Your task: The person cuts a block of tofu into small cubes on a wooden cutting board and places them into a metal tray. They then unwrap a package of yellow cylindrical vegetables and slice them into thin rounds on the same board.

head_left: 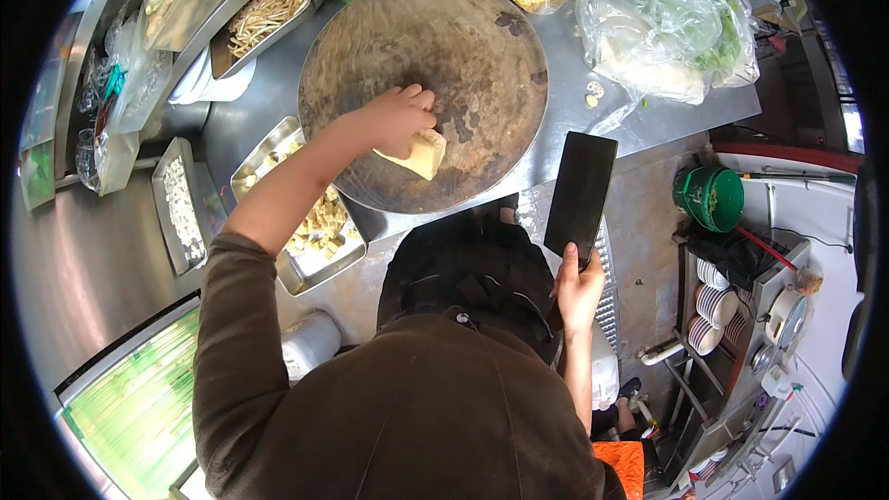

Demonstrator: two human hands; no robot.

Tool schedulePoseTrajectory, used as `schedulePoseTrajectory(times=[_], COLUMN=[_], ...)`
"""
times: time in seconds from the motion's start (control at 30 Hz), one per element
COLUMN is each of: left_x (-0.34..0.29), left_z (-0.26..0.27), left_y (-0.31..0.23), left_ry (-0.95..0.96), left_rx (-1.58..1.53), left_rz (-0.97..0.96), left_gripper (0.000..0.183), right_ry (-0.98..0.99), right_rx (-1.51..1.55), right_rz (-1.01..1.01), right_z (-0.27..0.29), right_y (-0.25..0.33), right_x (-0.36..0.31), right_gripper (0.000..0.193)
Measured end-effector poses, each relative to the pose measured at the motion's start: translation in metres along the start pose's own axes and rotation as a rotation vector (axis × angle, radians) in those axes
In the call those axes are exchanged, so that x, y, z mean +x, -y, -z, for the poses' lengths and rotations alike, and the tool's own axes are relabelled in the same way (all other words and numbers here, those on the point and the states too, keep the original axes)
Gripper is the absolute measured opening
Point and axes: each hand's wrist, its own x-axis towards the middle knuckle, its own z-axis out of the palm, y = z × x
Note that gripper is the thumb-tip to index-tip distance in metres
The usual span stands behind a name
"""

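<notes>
In the lower right of centre, the handle of a dark, broad-bladed cleaver (pixel 582 194) is clasped in the right hand (pixel 580 287); the blade is pointed up the frame, tipped slightly rightward, and is held off the board's right side. At left of centre, cut yellow cubes (pixel 322 227) are contained in a metal tray (pixel 335 268), partly crossed by the left forearm. Beyond, on the lower part of a round chopping board (pixel 463 46), a pale yellow block (pixel 424 156) is touched by the left hand (pixel 400 120), laid over its upper-left side with fingers bent; whether it is gripped cannot be told. The hands are well apart. Governing relation: the block is situated left of the blade and slightly higher in the frame, nearer the left hand; its long axis is partly concealed. Farthest, at upper right, bagged greens (pixel 718 14) are seen.
</notes>
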Motion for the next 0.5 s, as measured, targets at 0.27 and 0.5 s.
schedulePoseTrajectory(times=[0.27,0.5], left_x=[-0.065,-0.021], left_z=[-0.038,-0.128], left_y=[-0.042,-0.086], left_ry=[-0.763,-1.436], left_rx=[-1.113,-1.745], left_rz=[0.524,0.691], left_gripper=[0.06,0.075], right_ry=[0.109,0.228], right_rx=[-0.109,-0.204], right_rz=[-0.034,0.192], right_z=[-0.013,-0.052], right_y=[0.027,0.042], right_x=[0.016,0.028], right_gripper=[0.026,0.025])
